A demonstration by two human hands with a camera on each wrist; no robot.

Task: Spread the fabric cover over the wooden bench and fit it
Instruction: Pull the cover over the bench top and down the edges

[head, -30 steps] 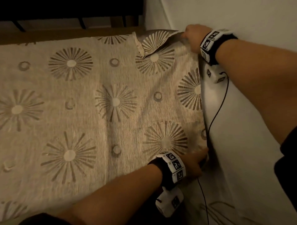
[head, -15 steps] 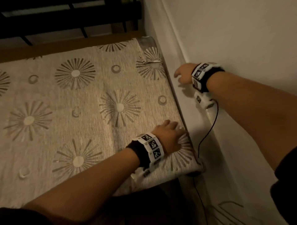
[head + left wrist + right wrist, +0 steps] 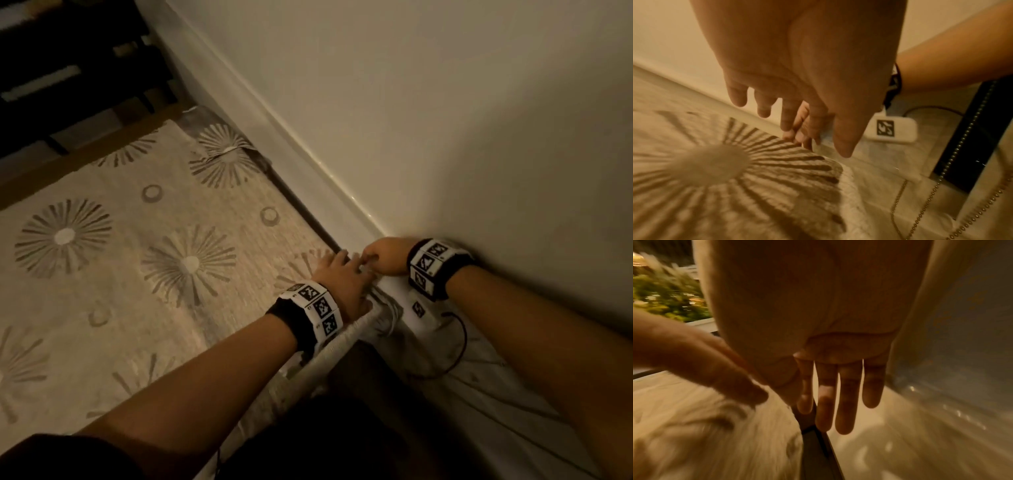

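The beige fabric cover [image 3: 137, 274] with grey starburst prints lies spread over the bench, whose wooden frame [image 3: 68, 162] shows along the far side. My left hand [image 3: 337, 279] lies flat on the cover's near right edge, fingers straight. In the left wrist view its fingers [image 3: 787, 120] reach just past the edge of the cover [image 3: 715, 178]. My right hand [image 3: 380, 255] is next to it on the wall side. Its straight fingers [image 3: 846, 402] point down into the dark gap beside the cover [image 3: 694, 434]. The far right corner [image 3: 226, 150] is creased.
A white wall [image 3: 445, 120] and its ledge [image 3: 308, 164] run close along the bench's right side. Dark slatted furniture [image 3: 68, 68] stands beyond the far end. A black cable [image 3: 460, 342] hangs from my right wrist. White cloth with a bead chain [image 3: 941, 178] lies below the near corner.
My right hand left the far corner and came down along the wall to meet the left. My left hand let go of the near corner and now lies flat on it.
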